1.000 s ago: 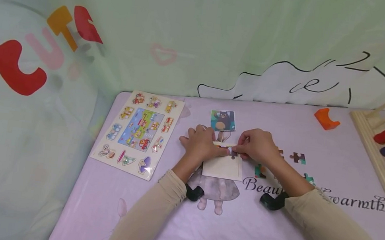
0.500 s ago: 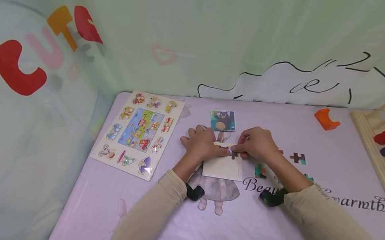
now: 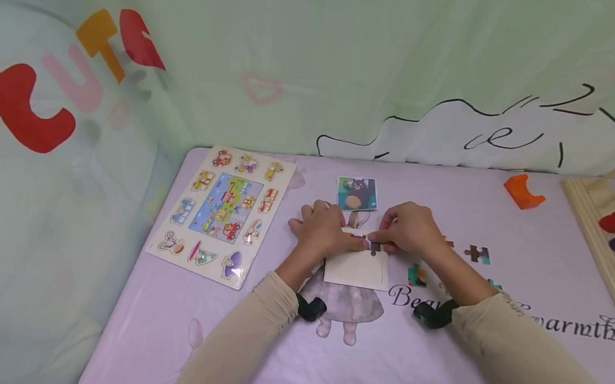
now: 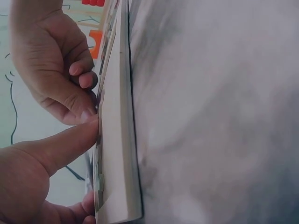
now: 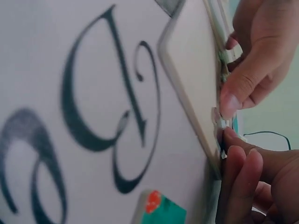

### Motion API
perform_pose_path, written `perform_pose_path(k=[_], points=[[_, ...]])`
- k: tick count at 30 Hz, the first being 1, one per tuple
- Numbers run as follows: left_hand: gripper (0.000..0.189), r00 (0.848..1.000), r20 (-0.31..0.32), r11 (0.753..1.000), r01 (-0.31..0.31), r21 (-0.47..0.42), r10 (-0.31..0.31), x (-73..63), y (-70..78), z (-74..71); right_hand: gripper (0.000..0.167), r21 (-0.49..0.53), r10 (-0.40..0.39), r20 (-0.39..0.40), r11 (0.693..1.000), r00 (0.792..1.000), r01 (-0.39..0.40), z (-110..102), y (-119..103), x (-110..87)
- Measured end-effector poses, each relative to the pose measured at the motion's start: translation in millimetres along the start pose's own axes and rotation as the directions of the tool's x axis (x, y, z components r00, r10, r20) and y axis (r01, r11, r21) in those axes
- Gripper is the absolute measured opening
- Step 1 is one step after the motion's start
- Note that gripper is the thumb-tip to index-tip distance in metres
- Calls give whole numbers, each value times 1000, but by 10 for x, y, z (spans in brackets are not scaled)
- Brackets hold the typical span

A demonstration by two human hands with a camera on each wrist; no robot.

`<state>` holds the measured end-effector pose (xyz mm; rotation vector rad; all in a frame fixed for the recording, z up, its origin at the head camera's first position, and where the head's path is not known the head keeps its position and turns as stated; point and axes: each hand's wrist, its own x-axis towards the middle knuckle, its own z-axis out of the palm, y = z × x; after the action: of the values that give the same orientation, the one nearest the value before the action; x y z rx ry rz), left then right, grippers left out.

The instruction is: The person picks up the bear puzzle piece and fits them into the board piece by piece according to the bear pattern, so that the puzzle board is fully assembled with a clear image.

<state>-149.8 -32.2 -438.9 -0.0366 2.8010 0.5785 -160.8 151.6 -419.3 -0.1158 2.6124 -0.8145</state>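
Note:
A pale wooden puzzle tray (image 3: 355, 271) lies in front of the person, with jigsaw pieces along its far edge. My left hand (image 3: 320, 229) rests at the tray's far left, its extended thumb (image 4: 70, 140) pressing on the pieces there. With thumb and forefinger, my right hand (image 3: 409, 230) pinches a dark brown jigsaw piece (image 3: 375, 249) at the far right corner, close beside the left thumb. Seen from the right wrist, both hands' fingertips meet over the tray's edge (image 5: 187, 74). The hands cover most of the placed pieces.
A bear picture card (image 3: 357, 193) lies beyond the tray. Loose jigsaw pieces (image 3: 477, 254) are scattered to the right, partly under the right forearm. A vehicle puzzle board (image 3: 225, 207) lies left. An orange arch block (image 3: 523, 191) and a wooden bead rack (image 3: 594, 253) stand far right.
The right hand has shifted very slightly leftward while pinching the brown piece at the tray's corner. The left hand stays in place.

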Motion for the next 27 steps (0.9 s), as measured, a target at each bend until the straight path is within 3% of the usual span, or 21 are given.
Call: perform_pose_path(k=[10,20,27], points=[[60,1000,7,1000,-16,-17,16,-4,-27,3,24,-2,16,43,1000,999,-16,-38,35,-1],[23,997,39,988,-63,-139,69,26,-171,-107,24,-2,33,31,999,999,-33,-20,16,16],[22,998,11,985,-66,-157,68,56,-186,-122,25,-8,41,22,999,999,-41,-23,38,-2]])
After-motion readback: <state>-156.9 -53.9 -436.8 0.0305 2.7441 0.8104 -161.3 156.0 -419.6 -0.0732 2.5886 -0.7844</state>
